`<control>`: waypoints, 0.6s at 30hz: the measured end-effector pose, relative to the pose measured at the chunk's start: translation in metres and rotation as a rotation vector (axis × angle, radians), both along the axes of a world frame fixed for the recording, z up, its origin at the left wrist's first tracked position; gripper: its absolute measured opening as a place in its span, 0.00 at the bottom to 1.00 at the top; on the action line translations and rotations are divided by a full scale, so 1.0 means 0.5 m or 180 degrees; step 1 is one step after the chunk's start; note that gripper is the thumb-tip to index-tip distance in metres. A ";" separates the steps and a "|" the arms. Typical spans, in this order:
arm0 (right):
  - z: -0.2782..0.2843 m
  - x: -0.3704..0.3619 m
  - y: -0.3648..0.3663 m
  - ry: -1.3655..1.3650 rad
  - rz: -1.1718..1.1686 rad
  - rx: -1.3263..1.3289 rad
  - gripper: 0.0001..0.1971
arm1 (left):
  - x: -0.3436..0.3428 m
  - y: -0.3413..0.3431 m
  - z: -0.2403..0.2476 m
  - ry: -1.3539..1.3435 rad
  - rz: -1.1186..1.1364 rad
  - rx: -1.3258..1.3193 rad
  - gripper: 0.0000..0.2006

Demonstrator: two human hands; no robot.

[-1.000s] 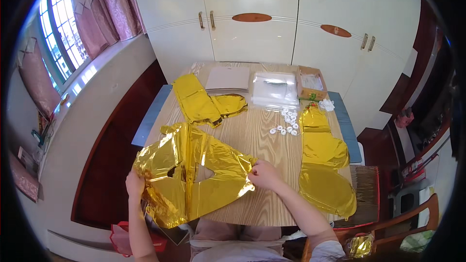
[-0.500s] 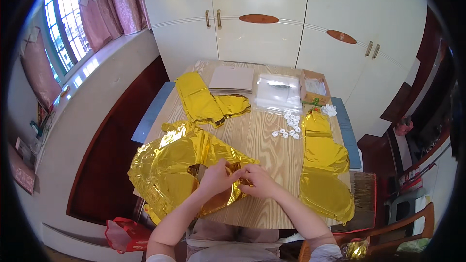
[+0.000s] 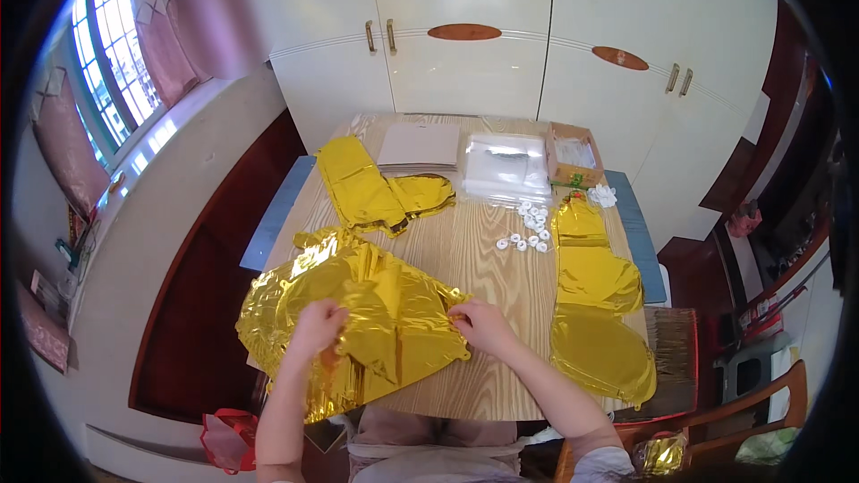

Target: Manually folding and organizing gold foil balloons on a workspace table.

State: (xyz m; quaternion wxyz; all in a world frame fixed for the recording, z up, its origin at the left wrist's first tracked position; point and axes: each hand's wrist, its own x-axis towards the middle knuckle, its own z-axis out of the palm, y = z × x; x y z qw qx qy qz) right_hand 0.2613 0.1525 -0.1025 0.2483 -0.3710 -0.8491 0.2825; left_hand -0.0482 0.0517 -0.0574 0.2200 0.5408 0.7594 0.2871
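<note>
A large, crinkled gold foil balloon (image 3: 416, 304), flat and uninflated, lies over the near left part of the wooden table (image 3: 488, 376). My left hand (image 3: 319, 326) is closed on a fold of this foil near its middle. At the foil's right edge, my right hand (image 3: 483, 326) pinches the rim between thumb and fingers. Small tabs stick out along that edge. Behind it rests another flat gold foil balloon (image 3: 362, 192), partly folded. A further pile of flat gold foil (image 3: 595, 277) runs down the table's right side.
At the back are a stack of grey-brown card (image 3: 419, 147), clear plastic bags (image 3: 506, 165) and an open cardboard box (image 3: 574, 174). Several small white rolls (image 3: 528, 237) lie mid-table, with a white bunched item (image 3: 602, 196) beside the box. A wooden chair (image 3: 769, 411) stands at lower right.
My hands have moved apart from their meeting point: the left went left with a fold of foil, while the right stayed near the edge. The foil now spreads flatter between them.
</note>
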 end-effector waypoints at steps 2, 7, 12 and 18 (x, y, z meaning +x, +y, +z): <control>0.031 0.001 -0.004 0.0038 -0.0142 -0.0602 0.11 | -0.038 -0.024 0.019 -0.0014 0.0241 0.0019 0.13; 0.021 0.007 0.001 0.0329 -0.0289 -0.1089 0.17 | -0.185 -0.095 -0.015 0.0209 0.0688 0.0038 0.12; 0.019 -0.004 0.008 0.0708 -0.0307 -0.1645 0.22 | -0.257 -0.145 -0.069 0.2193 0.1518 -0.0420 0.11; 0.002 -0.018 0.003 0.0864 -0.0371 -0.1661 0.23 | -0.063 -0.080 0.014 0.2694 0.0700 0.1189 0.18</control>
